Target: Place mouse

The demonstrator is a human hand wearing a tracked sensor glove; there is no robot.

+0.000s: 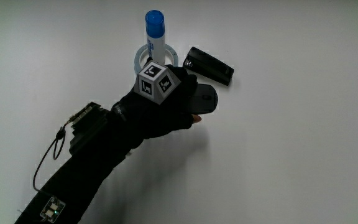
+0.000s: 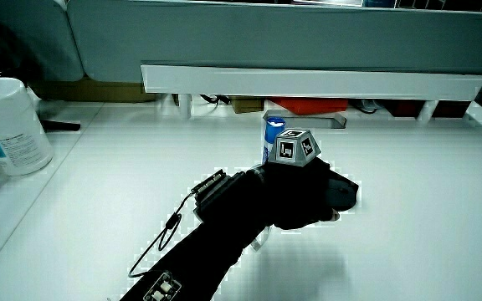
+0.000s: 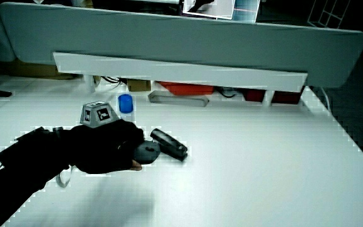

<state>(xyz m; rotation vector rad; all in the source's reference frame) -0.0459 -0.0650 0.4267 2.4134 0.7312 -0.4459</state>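
Hand: the gloved hand point(image 1: 166, 102) lies low over the white table point(image 1: 291, 162), its fingers curled down around a dark mouse point(image 1: 202, 98), clamped on it from above.
Grip: closed on the mouse; a bare fingertip shows at the glove's edge on the side of the mouse nearer the person.
Mouse: its rounded end sticks out past the fingers in the main view; in a side view it shows as a dark grey dome point(image 3: 147, 150) under the fingertips, low at the table surface. Whether it rests on the table or is held just off it cannot be told.
Cube: the patterned cube point(image 1: 155, 83) sits on the back of the hand, also plain in both side views point(image 2: 294, 146) point(image 3: 98, 114).
Neighbours: a black flat rectangular device point(image 1: 209, 65) lies just beside the mouse, a little farther from the person; in a side view it lies close to the mouse point(image 3: 169, 144).
Bottle: a white bottle with a blue cap point(image 1: 155, 31) stands upright near the cube, with a pale ring point(image 1: 139, 59) around its foot.
Forearm: the black sleeve point(image 1: 86, 162) runs back toward the person, a thin looped cord point(image 1: 45, 163) hanging beside it.
Elsewhere: a white tub point(image 2: 7, 124) stands at the table's edge, well apart from the hand.
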